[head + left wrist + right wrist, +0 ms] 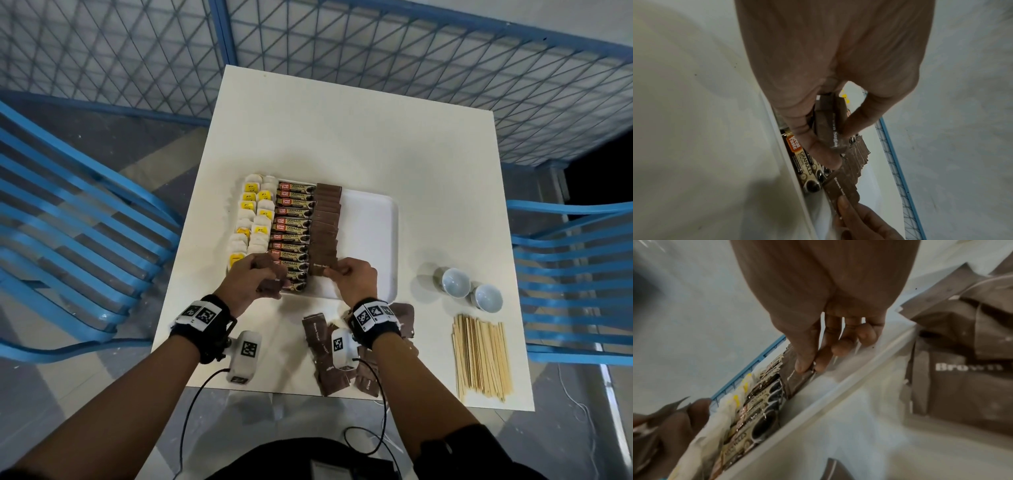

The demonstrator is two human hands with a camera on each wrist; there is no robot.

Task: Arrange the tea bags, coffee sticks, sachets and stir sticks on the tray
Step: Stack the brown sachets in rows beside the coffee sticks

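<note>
Left hand over the near left part of the white tray, fingers and thumb curled around a small stack of brown sugar sachets; clearly seen in the left wrist view, the print "Sugar" readable between thumb and fingers. Right hand at the near end of the sachet row, thumb and first finger pinching the nearest sachet by its right edge; other fingers loosely bent, holding nothing more. This sachet lying flat on the tray, at the near end of the overlapping row.

On the tray, three kinds side by side: tea bags with yellow tags in two columns at the left, coffee sticks in the middle column, then the brown row just right of them. Right part of the tray bare.

On the table, near the front edge, a loose heap of more brown sachets, partly under the right wrist. Wooden stir sticks in a bundle at the right front corner, well apart from the tray. Two small white cups just behind the sticks, touching or almost touching each other. Blue chairs at both sides of the table, blue fence behind.
</note>
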